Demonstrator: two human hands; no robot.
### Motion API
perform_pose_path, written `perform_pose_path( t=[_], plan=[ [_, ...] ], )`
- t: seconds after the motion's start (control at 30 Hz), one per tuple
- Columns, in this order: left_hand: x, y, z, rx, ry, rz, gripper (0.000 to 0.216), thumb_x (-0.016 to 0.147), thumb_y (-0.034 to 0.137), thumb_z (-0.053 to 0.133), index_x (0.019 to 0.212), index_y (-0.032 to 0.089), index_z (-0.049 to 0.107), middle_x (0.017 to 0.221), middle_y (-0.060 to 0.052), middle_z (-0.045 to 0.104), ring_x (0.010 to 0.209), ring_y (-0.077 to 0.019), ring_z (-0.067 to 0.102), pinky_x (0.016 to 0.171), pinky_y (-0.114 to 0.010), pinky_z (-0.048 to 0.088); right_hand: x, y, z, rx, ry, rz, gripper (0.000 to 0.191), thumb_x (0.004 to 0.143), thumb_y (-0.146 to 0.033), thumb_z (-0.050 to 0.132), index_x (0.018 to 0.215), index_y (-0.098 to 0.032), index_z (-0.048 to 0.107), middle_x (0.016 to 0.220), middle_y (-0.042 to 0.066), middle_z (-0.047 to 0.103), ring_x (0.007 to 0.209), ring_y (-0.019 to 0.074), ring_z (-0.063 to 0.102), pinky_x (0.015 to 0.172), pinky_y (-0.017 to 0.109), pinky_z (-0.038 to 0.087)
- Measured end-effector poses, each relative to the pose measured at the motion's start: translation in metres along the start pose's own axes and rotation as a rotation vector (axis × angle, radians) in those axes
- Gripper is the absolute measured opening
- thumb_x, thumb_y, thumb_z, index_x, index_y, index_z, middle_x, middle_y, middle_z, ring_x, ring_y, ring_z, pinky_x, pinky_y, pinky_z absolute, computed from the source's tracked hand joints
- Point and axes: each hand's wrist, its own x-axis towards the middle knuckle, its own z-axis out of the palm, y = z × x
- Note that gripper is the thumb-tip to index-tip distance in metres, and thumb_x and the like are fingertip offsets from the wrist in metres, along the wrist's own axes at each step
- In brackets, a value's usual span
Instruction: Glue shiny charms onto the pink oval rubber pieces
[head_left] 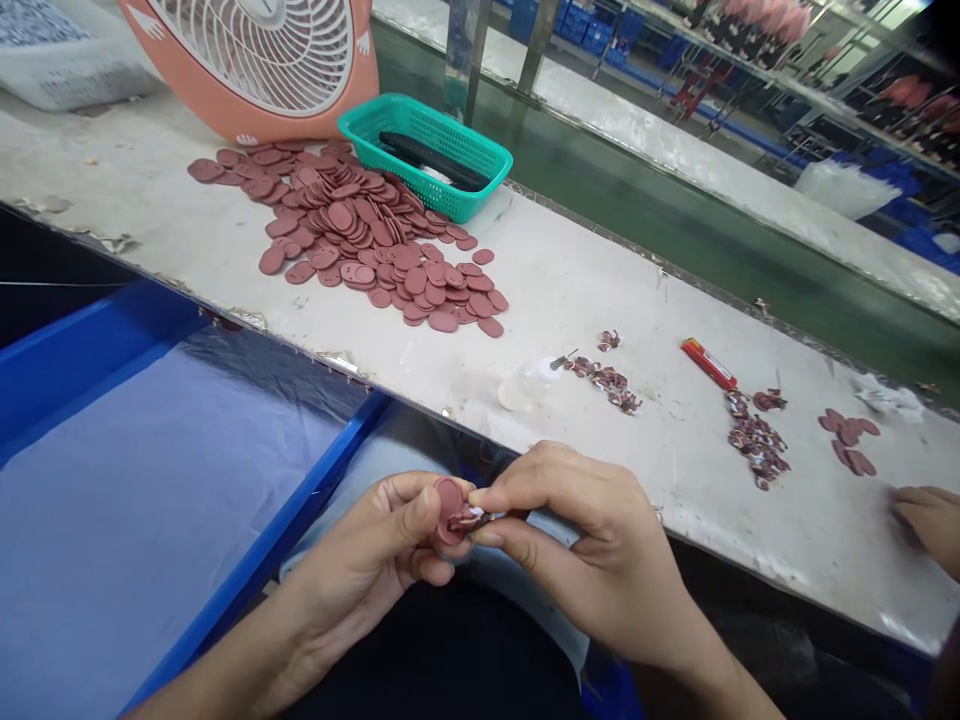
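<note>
Maroon oval piece point(448, 503), pinched between left hand point(382, 545) and right hand point(577, 540) fingers

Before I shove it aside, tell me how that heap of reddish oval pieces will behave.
The heap would probably spread rather than move as one: the pieces lie loose and overlapping. Being flat, they should slide on the bench, not roll. They look thin, likely light.

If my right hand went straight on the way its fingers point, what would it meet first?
Probably the reddish-brown oval piece pinched in the left hand; the fingertips of the right hand seem to be touching it.
</note>
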Motion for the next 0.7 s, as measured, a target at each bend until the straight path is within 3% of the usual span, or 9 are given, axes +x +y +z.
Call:
perform_pose_path(
  t=[0.13,0.3,0.47,0.57,0.63,0.7],
  plan=[
    [-0.001,0.001,0.003,0.009,-0.023,0.007,0.030,0.069,0.048,0.088,0.074,0.019,0.082,0.061,0.001,0.065,0.054,-0.0063,0.055,0.052,-0.013,0.052,0.000,-0.002,-0.001,-0.084,-0.022,-0.049,0.010,0.088,-0.007,0.073,0.097,-0.012,0.073,0.084,0.004,0.075,0.078,0.0112,0.069,0.076,0.022,0.055],
    [-0.010,0.004,0.009,0.013,-0.090,0.081,0.025,0.067,0.042,0.091,0.075,0.020,0.082,0.061,0.000,0.072,0.056,-0.0073,0.061,0.057,-0.013,0.052,-0.006,-0.013,0.001,-0.095,-0.021,-0.156,0.013,0.088,-0.003,0.071,0.098,-0.011,0.073,0.090,0.006,0.077,0.079,0.0116,0.070,0.074,0.022,0.058],
    [-0.016,0.003,0.011,-0.073,-0.222,0.054,0.020,0.069,0.035,0.091,0.083,0.023,0.084,0.065,-0.001,0.077,0.056,-0.0111,0.068,0.049,-0.015,0.050,-0.014,-0.023,0.003,-0.099,0.034,-0.163,0.021,0.085,0.002,0.071,0.101,-0.012,0.073,0.088,0.005,0.077,0.073,0.0127,0.068,0.066,0.023,0.060],
    [-0.017,0.003,0.011,-0.117,-0.288,0.050,0.020,0.069,0.030,0.092,0.086,0.026,0.084,0.068,-0.001,0.079,0.058,-0.0152,0.072,0.058,-0.024,0.060,-0.018,-0.022,0.006,-0.155,0.040,-0.166,0.021,0.089,-0.003,0.070,0.104,-0.017,0.073,0.083,0.003,0.077,0.068,0.0133,0.070,0.062,0.023,0.061],
    [-0.018,0.005,0.012,-0.116,-0.274,0.033,0.021,0.067,0.030,0.093,0.085,0.027,0.084,0.069,-0.001,0.080,0.057,-0.0165,0.073,0.065,-0.031,0.063,-0.020,-0.018,0.009,-0.172,0.080,-0.208,0.018,0.094,-0.010,0.066,0.107,-0.020,0.074,0.077,0.001,0.076,0.064,0.0139,0.071,0.059,0.023,0.062],
    [-0.020,0.006,0.012,-0.091,-0.230,-0.005,0.022,0.064,0.033,0.094,0.083,0.027,0.084,0.067,-0.001,0.079,0.055,-0.0166,0.072,0.062,-0.030,0.063,-0.021,-0.014,0.013,-0.179,0.120,-0.240,0.017,0.098,-0.017,0.062,0.108,-0.023,0.074,0.073,0.001,0.075,0.060,0.0145,0.070,0.054,0.023,0.061]
  ],
)
